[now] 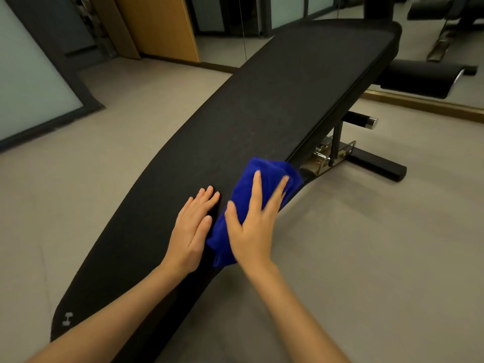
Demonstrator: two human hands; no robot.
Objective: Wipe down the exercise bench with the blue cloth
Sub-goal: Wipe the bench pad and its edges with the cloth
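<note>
A long black padded exercise bench (262, 106) runs from the lower left to the upper right. The blue cloth (269, 174), bunched up, lies on the bench's right edge near its middle. My right hand (252, 221) presses flat on top of the cloth with fingers spread. My left hand (192, 226) rests palm down on the bare pad just left of the cloth, fingers together, holding nothing.
Grey floor surrounds the bench. Its metal frame, foot bar (377, 163) and a chrome-tipped handle (362, 120) stick out on the right. A mirror wall with a wooden sill (424, 100) stands at the far right; a wooden door (157, 24) and glass panels are behind.
</note>
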